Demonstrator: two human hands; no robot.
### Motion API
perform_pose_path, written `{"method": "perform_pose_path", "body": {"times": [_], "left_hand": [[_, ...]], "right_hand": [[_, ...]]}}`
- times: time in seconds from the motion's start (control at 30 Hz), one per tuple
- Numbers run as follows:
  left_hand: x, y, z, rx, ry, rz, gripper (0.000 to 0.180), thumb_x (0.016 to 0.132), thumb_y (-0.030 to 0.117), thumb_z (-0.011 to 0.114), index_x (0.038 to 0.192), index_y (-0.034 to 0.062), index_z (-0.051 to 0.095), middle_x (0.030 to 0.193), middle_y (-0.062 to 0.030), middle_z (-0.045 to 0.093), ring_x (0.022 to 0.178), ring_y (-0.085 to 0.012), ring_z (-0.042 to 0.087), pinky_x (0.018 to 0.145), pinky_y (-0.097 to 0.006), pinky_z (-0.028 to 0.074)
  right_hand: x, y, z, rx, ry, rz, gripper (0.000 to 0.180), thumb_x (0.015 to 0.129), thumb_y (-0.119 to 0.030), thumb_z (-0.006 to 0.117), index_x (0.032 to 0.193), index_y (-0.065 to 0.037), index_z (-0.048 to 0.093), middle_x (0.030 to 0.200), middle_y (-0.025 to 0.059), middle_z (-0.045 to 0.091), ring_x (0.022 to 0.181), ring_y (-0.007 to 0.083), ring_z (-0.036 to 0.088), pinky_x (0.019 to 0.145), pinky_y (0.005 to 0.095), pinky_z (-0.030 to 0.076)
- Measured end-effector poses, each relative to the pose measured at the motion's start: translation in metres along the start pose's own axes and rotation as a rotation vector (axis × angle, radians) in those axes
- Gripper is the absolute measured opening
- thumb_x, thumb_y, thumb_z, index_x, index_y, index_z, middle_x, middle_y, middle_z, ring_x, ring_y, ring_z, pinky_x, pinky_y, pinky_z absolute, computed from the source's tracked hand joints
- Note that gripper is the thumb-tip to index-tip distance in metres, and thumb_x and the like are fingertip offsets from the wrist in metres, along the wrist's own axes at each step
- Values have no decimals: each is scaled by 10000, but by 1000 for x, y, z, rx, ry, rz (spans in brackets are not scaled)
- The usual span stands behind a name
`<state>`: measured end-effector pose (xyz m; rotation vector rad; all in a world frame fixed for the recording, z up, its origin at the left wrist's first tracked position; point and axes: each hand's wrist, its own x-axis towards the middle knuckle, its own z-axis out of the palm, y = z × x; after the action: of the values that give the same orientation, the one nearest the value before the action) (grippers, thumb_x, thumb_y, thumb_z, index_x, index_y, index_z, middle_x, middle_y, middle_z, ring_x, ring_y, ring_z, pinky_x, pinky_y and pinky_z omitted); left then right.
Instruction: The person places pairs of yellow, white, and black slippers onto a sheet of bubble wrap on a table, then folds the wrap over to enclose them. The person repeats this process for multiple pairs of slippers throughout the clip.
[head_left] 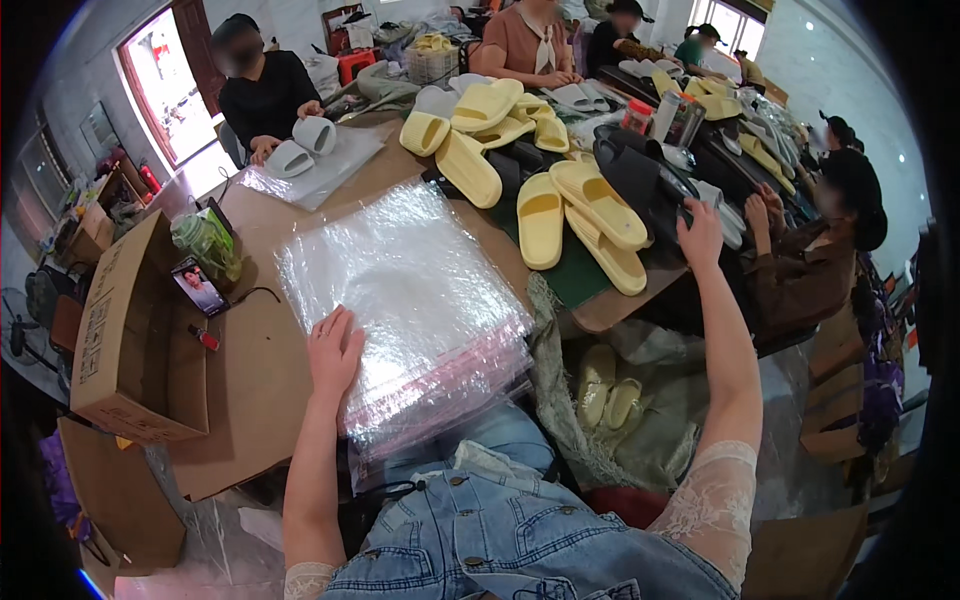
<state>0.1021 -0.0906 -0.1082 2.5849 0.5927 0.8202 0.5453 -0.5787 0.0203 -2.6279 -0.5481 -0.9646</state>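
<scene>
My left hand (335, 350) lies flat, fingers stretched, on the left edge of a thick stack of clear plastic bags (410, 270) with pink edges. My right arm reaches forward to the right. There my right hand (701, 236) has its fingers bent round the edge of a black slipper (648, 172) in the pile; part of the grip is hidden. Just left of that hand lie yellow slippers (600, 205), some overlapping. A pale grey slipper (730, 222) is right beside the hand.
An open cardboard box (140, 340), a propped phone (199, 287) and a green-filled jar (205, 245) stand on the left. Across the table a person handles grey slippers (314, 136); another sits at the right. An open sack (620, 430) with bagged yellow slippers hangs below the table edge.
</scene>
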Motion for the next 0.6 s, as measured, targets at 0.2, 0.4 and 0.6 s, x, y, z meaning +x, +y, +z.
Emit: {"method": "perform_pose_path", "body": {"times": [0.2,0.4,0.6], "left_hand": [[1,4,-5,-24,-8,-39,416,906,310,653,1247,74,675,1384,-127,612,1255,-366,529,1079,-470,382],[-1,5,-3,-14,23,-53,414,888,294,669,1241,76,678,1385,-121,612,1264,-342,529,1090,-468,368],[-2,6,-2,-31,13,-61,428,880,297,675,1244,71,676,1385,-120,612,1264,-340,528,1090,-468,372]], "right_hand": [[76,-11,74,-16,-102,190,634,810,-202,732,1415,-136,554,1353,165,598,1288,360,535,1051,460,456],[96,-13,115,263,-143,408,438,874,-123,597,1285,-250,677,1279,163,666,1175,373,625,1022,467,470],[85,-25,91,172,72,349,318,910,-148,565,1190,-218,697,1118,163,713,1061,391,660,871,480,520]]}}
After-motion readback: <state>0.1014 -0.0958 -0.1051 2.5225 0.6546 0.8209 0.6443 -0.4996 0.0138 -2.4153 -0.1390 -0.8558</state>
